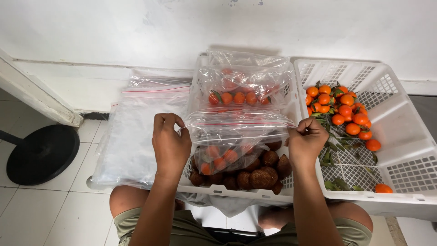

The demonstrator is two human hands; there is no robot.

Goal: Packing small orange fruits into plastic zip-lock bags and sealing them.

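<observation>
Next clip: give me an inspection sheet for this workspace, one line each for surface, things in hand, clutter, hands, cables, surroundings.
Surface: white tiled floor; two white plastic crates side by side against the wall.
Things in hand: clear zip bag holding a few small oranges, stretched at its top edge over the middle crate.
Clutter: brown scaly fruits in the middle crate; a second filled bag behind; loose oranges with leaves in the right crate; stack of empty zip bags on the left.
Hands: left hand and right hand each pinch one end of the bag's top.
Cables: nothing seen.
Surroundings: white wall; black round base on the floor.
</observation>
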